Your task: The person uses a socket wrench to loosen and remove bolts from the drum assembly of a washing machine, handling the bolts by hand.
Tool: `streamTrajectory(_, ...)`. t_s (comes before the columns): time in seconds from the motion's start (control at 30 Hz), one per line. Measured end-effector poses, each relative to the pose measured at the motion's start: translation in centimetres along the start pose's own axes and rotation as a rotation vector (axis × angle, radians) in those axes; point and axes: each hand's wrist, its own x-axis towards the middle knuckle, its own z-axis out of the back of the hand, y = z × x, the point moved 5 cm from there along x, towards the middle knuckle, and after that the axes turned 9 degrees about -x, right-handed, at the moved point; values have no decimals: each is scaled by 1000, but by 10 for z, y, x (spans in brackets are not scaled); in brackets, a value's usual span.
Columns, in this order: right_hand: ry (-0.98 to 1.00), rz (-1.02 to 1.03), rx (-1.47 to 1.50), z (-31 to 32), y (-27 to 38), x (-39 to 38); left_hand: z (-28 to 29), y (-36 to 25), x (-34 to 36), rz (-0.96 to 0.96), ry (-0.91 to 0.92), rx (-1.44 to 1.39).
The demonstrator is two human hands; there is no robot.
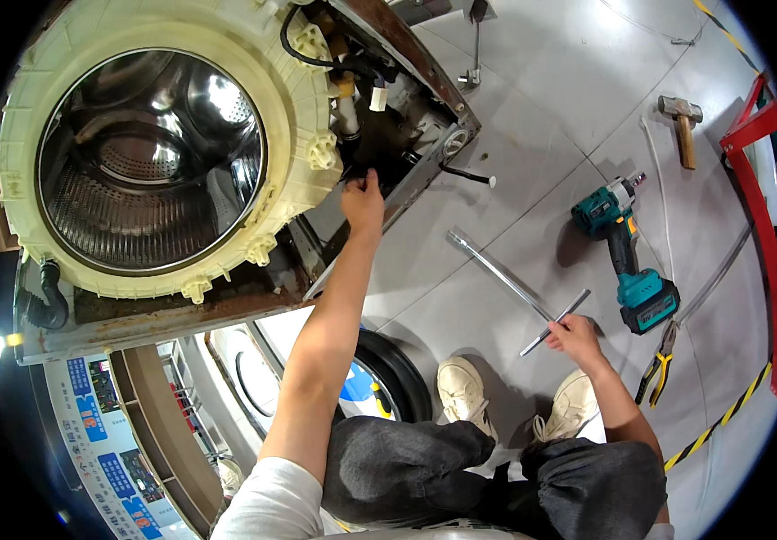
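Observation:
My left hand (pixel 364 203) reaches into the opened cabinet of a washing machine, beside its cream plastic tub (pixel 303 108). Its fingers are curled closed; whatever they may pinch is hidden. A steel drum (pixel 145 211) shows inside the tub. Near the hand are a white hose piece (pixel 347 112), dark wiring and the rusty cabinet edge (pixel 404 200). Over the floor, my right hand (pixel 574 342) closes round the crossbar of a T-handle socket wrench (pixel 503 273). The wrench's long shaft points up and left, toward the machine.
On the tiled floor to the right lie a teal cordless impact wrench (pixel 620 256), a hammer (pixel 683 130) and yellow-handled pliers (pixel 658 364). A red metal frame (pixel 766 225) stands at far right. A black round tub (pixel 397 373) sits left of my shoes (pixel 463 393).

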Motion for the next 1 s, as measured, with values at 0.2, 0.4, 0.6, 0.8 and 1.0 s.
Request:
streamTrajectory(0.2,3,6,18,0,-3,2,-11,-94,-23,-123,183,-426)
streamTrajectory(0.4,13,-6,12,0,-3,2,19,-183,-25,-415,-28,-608)
streamTrajectory(0.6,14,-10,20,-1,-3,2,39,-227,-4,-264,-25,-661)
streamTrajectory(0.8,31,6,51,-4,-9,4,48,-248,-4,-495,-100,-527)
streamTrajectory(1.0,41,-25,66,-4,-9,4,37,-279,-27,-661,-7,-134)
